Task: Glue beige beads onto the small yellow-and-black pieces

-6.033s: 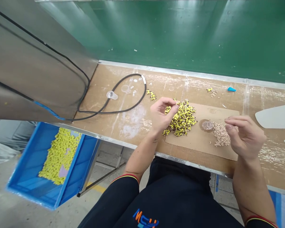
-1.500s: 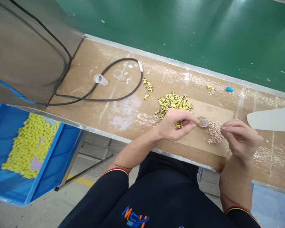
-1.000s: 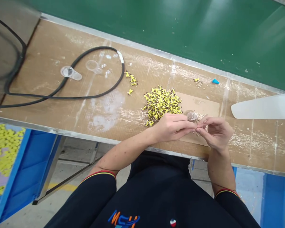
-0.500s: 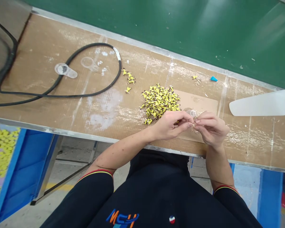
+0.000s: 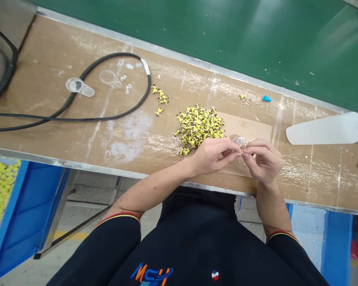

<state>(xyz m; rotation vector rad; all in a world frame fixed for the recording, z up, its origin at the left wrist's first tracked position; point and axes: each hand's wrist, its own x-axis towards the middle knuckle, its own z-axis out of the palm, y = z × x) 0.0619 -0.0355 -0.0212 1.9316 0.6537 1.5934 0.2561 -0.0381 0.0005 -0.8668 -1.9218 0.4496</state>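
My left hand (image 5: 214,154) and my right hand (image 5: 262,159) meet fingertip to fingertip over a brown cardboard sheet (image 5: 250,129). Both pinch something tiny between thumb and fingers; I cannot make out what it is. A heap of small yellow and black parts (image 5: 199,126) lies just beyond my left hand. A small clear cup (image 5: 238,140) stands right behind the fingertips. A few pale beige bits (image 5: 250,141) show above my right hand; the rest are hidden by it.
A black cable (image 5: 113,115) loops across the wooden bench at the left, with two clear plastic pieces (image 5: 77,86) inside the loop. A white scoop (image 5: 325,130) lies at the right. A green belt (image 5: 226,35) runs behind. A blue bin (image 5: 6,206) sits below left.
Six seconds ago my hands were apart, the left at the yellow heap. The left hand came over beside the cup and the two hands have closed together, pinching at their fingertips.
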